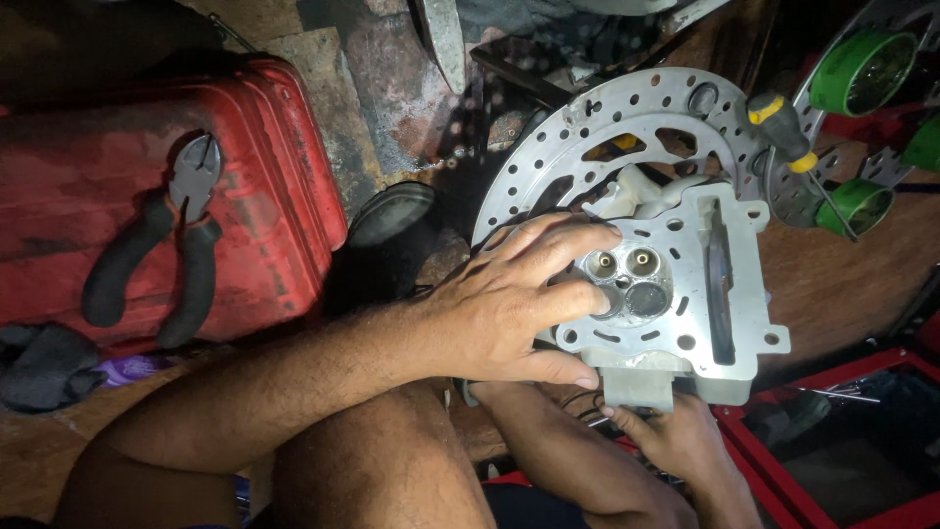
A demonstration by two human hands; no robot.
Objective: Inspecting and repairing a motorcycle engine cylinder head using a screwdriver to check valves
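Nearest, at the lower right, the right hand (676, 436) reaches up from under the near edge of a grey metal cylinder head (705, 294); its fingers curl around the block's lower lug, gripping it. A red tray (783, 470) with a raised rim lies just right of that hand.

The left hand (509, 304) lies flat across the left side of the cylinder head, fingers spread and pressed on its face, the fingertips touching the round chamber with its valve openings; the thumb hooks the near edge. The head sits right of centre, flat face up, its long axis running near to far, slightly tilted.

Behind it lies a drilled brake disc (627, 108), partly covered by the head. A yellow-and-black screwdriver (793, 147) rests on the disc's right edge, tip pointing near-right. Green round parts (862, 73) sit at the far right.

At left, a red case (147, 186) carries black-handled cutting pliers (171, 245), jaws pointing far.
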